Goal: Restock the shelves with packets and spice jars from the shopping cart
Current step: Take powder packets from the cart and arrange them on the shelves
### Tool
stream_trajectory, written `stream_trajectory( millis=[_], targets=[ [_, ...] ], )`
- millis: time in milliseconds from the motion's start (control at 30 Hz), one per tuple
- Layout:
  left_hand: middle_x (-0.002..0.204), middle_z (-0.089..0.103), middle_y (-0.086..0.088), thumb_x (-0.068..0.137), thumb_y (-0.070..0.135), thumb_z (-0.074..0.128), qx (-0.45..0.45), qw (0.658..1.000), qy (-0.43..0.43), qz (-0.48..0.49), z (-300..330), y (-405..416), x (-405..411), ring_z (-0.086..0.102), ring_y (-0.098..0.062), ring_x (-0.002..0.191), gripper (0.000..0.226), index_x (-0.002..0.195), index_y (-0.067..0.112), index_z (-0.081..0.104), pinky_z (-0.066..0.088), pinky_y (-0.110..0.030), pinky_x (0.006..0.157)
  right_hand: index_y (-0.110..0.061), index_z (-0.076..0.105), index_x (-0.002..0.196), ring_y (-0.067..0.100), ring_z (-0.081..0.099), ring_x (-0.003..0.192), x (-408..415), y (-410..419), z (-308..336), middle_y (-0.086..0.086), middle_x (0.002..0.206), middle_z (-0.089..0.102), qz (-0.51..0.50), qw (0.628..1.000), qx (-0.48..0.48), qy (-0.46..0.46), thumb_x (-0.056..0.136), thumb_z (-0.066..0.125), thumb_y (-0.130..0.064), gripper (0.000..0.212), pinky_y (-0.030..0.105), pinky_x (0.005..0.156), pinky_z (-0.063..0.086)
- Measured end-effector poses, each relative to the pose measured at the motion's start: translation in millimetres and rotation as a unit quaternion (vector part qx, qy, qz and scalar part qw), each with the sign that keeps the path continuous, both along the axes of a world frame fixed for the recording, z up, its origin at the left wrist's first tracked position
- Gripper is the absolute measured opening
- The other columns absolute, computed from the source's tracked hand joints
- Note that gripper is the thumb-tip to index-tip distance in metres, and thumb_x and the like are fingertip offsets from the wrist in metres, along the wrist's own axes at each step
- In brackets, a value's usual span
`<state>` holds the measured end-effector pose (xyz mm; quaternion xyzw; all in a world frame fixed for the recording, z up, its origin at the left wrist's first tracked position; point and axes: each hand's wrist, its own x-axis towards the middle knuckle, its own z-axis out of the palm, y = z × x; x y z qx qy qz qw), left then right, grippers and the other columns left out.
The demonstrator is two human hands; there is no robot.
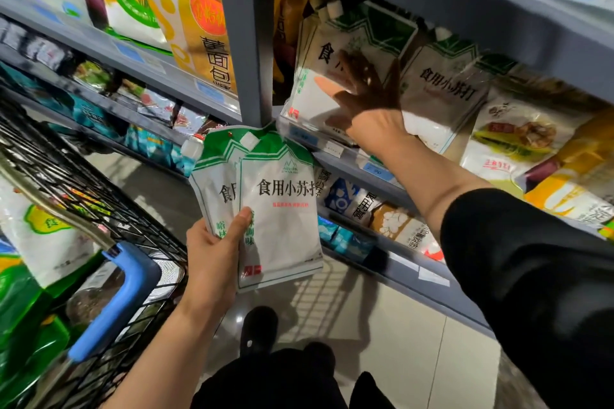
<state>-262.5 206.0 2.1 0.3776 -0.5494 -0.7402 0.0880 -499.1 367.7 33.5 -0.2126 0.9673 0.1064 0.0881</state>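
My left hand [216,252] grips two white-and-green spouted packets [279,209] in front of me, thumb across their lower edge. My right hand [365,103] reaches up into the grey shelf [349,163] with straight, spread fingers pressing on the front of a matching white-and-green packet [315,90] that stands there. Another packet of the same kind [445,90] stands just to its right. The black wire shopping cart [99,209] with a blue handle [123,295] is at my left.
The cart holds green-and-white bags [43,242] and a jar [93,299]. Yellow and orange packets [196,10] fill the upper left shelf, mixed packets [518,139] the right one. Lower shelves carry blue and brown packs [365,206]. My dark shoes [259,329] stand on the tiled floor.
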Motion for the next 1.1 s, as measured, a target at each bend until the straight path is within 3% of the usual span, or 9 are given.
stream_trajectory(
  millis=[67, 133, 233, 333, 467, 567, 667, 1000, 1100],
  targets=[
    [0.075, 0.069, -0.010, 0.088, 0.012, 0.069, 0.007, 1.000, 0.007, -0.008, 0, 2, 0, 0.066, -0.021, 0.068, 0.027, 0.082, -0.009, 0.055, 0.055, -0.029, 0.055, -0.037, 0.031, 0.143, 0.031, 0.029, 0.140, 0, -1, -2, 0.011, 0.155, 0.023, 0.013, 0.999, -0.028, 0.021, 0.095, 0.045, -0.033, 0.051, 0.049, 0.111, 0.024],
    [0.095, 0.072, -0.019, 0.087, 0.016, 0.070, 0.031, 0.999, 0.004, -0.010, 2, 4, 0, 0.071, -0.032, 0.082, 0.035, 0.106, -0.011, 0.058, 0.059, -0.043, 0.060, -0.030, 0.044, 0.137, 0.030, 0.050, 0.123, 16, -5, 0, 0.010, 0.136, 0.049, 0.016, 0.999, -0.024, 0.037, 0.097, 0.046, -0.033, 0.040, 0.047, 0.102, 0.042],
    [0.102, 0.070, -0.022, 0.086, 0.022, 0.072, 0.050, 0.999, -0.006, -0.016, 8, 12, 1, 0.070, -0.038, 0.080, 0.041, 0.116, -0.003, 0.059, 0.055, -0.047, 0.050, -0.016, 0.058, 0.083, 0.025, 0.063, 0.083, 36, -8, 1, 0.001, 0.078, 0.056, 0.036, 0.998, -0.032, 0.032, 0.100, 0.040, -0.030, 0.029, 0.034, 0.071, 0.045],
    [0.094, 0.073, -0.020, 0.088, 0.016, 0.069, 0.040, 0.999, -0.003, -0.021, 15, 20, -1, 0.072, -0.035, 0.076, 0.026, 0.106, -0.002, 0.066, 0.057, -0.044, 0.051, -0.020, 0.045, 0.064, 0.029, 0.057, 0.087, 44, -6, 9, 0.007, 0.081, 0.054, -0.023, 0.974, -0.226, -0.004, 0.099, 0.037, -0.026, 0.036, 0.039, 0.084, 0.043],
    [0.095, 0.075, -0.011, 0.089, 0.011, 0.067, 0.065, 0.997, 0.015, -0.029, 20, 28, -4, 0.073, -0.028, 0.086, 0.019, 0.107, 0.005, 0.067, 0.059, -0.041, 0.064, -0.008, 0.065, 0.106, 0.013, 0.061, 0.089, 85, 12, 22, 0.006, 0.100, 0.065, -0.138, 0.854, -0.499, -0.059, 0.094, 0.056, -0.034, 0.031, 0.023, 0.076, 0.052],
    [0.104, 0.074, -0.013, 0.088, 0.010, 0.067, 0.076, 0.996, 0.022, -0.044, 24, 41, -12, 0.072, -0.028, 0.093, 0.024, 0.112, 0.007, 0.065, 0.057, -0.047, 0.079, -0.016, 0.064, 0.090, -0.007, 0.064, 0.067, 118, 37, 31, -0.007, 0.082, 0.066, -0.230, 0.753, -0.578, -0.216, 0.081, 0.074, -0.022, 0.015, 0.010, 0.064, 0.051],
    [0.104, 0.074, -0.011, 0.089, 0.007, 0.066, 0.081, 0.993, 0.043, -0.078, 29, 57, -23, 0.071, -0.029, 0.097, 0.020, 0.108, 0.012, 0.066, 0.055, -0.052, 0.087, -0.014, 0.061, 0.091, -0.002, 0.067, 0.065, 138, 57, 34, -0.003, 0.084, 0.068, -0.250, 0.678, -0.622, -0.302, 0.072, 0.076, 0.005, 0.031, 0.015, 0.061, 0.054],
    [0.101, 0.074, -0.006, 0.088, 0.017, 0.069, 0.052, 0.984, 0.080, -0.152, 42, 88, -55, 0.072, -0.016, 0.089, 0.024, 0.109, 0.007, 0.066, 0.057, -0.033, 0.075, -0.001, 0.070, 0.092, 0.025, 0.070, 0.080, 137, 102, 38, 0.014, 0.093, 0.072, -0.370, 0.649, -0.656, -0.109, 0.077, 0.065, 0.011, 0.020, 0.038, 0.072, 0.059],
    [0.112, 0.071, -0.008, 0.084, 0.027, 0.074, 0.049, 0.987, 0.067, -0.135, 38, 77, -58, 0.069, -0.023, 0.100, 0.045, 0.121, 0.007, 0.061, 0.056, -0.037, 0.080, 0.002, 0.064, 0.094, 0.027, 0.066, 0.087, 110, 116, 41, 0.020, 0.101, 0.068, -0.405, 0.593, -0.696, -0.010, 0.076, 0.066, 0.009, 0.020, 0.033, 0.069, 0.057]
  ],
)
